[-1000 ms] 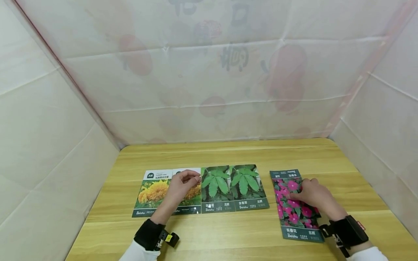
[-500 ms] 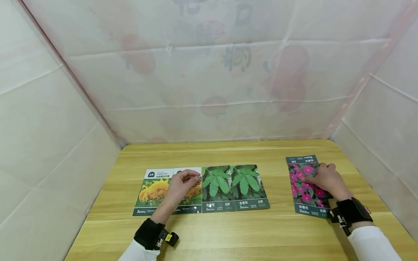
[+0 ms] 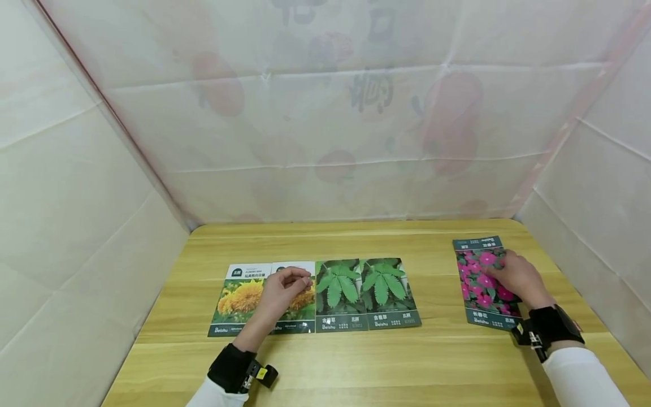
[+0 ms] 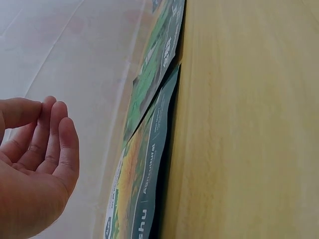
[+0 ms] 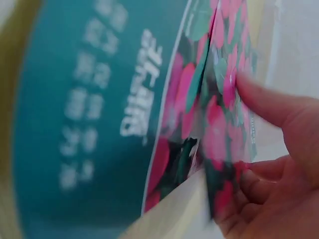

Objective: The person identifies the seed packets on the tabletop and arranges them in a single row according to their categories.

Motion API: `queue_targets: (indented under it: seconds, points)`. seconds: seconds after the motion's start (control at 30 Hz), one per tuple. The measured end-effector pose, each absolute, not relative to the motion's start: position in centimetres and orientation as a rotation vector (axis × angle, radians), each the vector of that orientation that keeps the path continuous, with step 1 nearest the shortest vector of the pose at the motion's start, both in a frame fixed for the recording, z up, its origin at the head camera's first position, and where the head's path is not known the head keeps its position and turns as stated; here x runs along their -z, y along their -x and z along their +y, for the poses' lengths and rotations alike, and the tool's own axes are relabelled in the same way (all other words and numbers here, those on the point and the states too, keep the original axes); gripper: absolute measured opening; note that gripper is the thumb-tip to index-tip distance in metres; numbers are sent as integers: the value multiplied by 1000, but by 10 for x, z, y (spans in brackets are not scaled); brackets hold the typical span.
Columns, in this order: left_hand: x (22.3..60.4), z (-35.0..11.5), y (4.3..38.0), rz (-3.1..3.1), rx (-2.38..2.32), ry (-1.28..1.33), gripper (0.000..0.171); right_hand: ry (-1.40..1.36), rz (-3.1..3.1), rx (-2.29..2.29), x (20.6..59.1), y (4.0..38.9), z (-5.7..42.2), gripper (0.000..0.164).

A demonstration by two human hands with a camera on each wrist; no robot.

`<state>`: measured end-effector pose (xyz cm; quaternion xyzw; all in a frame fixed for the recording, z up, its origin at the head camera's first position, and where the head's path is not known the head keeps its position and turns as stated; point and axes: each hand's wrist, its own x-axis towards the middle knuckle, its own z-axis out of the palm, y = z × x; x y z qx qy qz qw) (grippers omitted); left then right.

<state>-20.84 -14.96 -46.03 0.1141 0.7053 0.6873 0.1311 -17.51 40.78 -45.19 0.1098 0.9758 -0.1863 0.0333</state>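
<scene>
My right hand (image 3: 520,277) pinches pink-flower seed packets (image 3: 475,282) at the table's right side, with the thumb in front and fingers behind. In the right wrist view, two pink-flower surfaces overlap, and a teal label band (image 5: 99,124) is close to the camera. One label reads upside down at the far end. My left hand (image 3: 274,294) is held above the second yellow-flower seed packet (image 3: 295,327), partly covering it. Its fingers are loosely curled, with thumb near the fingertips and nothing between them. The first yellow-flower packet (image 3: 239,299) lies to its left.
Two green-leaf seed packets (image 3: 339,294) lie flat, side by side, continuing the row to the right of the yellow-flower ones. The wooden table (image 3: 356,367) is enclosed by pale fabric walls (image 3: 325,124) at the back and both sides.
My right hand has moved the pink-flower packets rightward and toward the back of the table. The left hand and the row of packets stay in place.
</scene>
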Motion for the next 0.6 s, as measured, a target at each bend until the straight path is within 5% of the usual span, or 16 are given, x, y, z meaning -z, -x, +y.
queue_targets:
  seconds: [0.4, 0.6]
  points:
    - [494, -151, 219, 2099, -1988, -504, 51, -443, 3174, 842, 431, 169, 378, 49]
    - [493, -144, 220, 2095, -1955, -499, 45, -299, 3278, 884, 418, 169, 350, 40]
